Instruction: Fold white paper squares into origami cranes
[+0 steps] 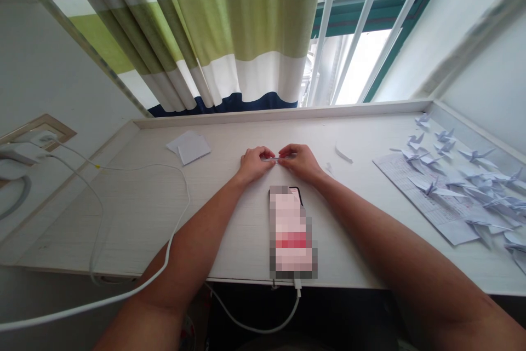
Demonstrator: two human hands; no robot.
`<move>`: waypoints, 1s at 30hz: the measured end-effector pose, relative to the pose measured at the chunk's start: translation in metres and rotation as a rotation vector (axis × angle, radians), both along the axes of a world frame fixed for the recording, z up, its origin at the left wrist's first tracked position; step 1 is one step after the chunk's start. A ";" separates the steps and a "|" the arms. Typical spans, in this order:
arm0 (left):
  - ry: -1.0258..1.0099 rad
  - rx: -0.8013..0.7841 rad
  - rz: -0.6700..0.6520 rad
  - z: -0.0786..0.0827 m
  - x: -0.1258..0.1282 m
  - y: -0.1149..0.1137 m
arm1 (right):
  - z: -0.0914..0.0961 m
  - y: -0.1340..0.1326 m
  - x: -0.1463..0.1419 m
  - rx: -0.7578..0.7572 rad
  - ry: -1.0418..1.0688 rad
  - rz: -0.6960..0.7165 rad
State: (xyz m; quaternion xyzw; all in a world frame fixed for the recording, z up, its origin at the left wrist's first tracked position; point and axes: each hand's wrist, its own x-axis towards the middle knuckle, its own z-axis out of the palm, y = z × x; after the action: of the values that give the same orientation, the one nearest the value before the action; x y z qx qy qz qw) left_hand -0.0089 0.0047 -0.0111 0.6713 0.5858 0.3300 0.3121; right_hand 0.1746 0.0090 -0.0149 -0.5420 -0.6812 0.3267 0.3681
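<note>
My left hand (255,164) and my right hand (299,160) meet near the middle of the white desk. Between their fingertips they pinch a small folded piece of paper (276,159), seen nearly edge-on and mostly covered by the fingers. Its folded shape cannot be made out. Just below the hands, a phone (290,230) lies on the desk with its screen blurred out and a white cable plugged into its lower end. To the left of my left hand are several white paper sheets (195,148).
Folded paper cranes (435,189) crowd the right side, some on a printed sheet (402,181). Paper scraps (343,152) lie right of my hands. A white cable (187,186) runs from the wall plugs (30,143) across my left forearm. A raised ledge (263,117) edges the desk's back.
</note>
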 end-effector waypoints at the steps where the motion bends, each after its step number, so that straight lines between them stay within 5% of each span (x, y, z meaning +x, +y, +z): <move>1: 0.003 0.003 -0.003 0.000 -0.001 0.000 | 0.000 0.000 0.000 0.002 -0.004 0.000; 14: 0.106 0.083 -0.124 0.005 -0.007 -0.010 | 0.014 -0.014 0.015 0.100 -0.099 -0.054; 24: -0.503 -0.107 -0.070 0.009 -0.008 -0.009 | 0.025 -0.024 0.020 0.105 0.227 0.137; 30: -0.581 -0.178 -0.141 0.021 -0.006 -0.015 | 0.030 -0.030 0.016 0.255 0.111 0.249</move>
State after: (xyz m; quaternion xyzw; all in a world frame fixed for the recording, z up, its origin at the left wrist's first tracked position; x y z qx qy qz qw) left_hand -0.0151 -0.0102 0.0098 0.5576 0.4507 0.4329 0.5463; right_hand 0.1910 -0.0206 0.0151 -0.3839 -0.7575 0.3100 0.4275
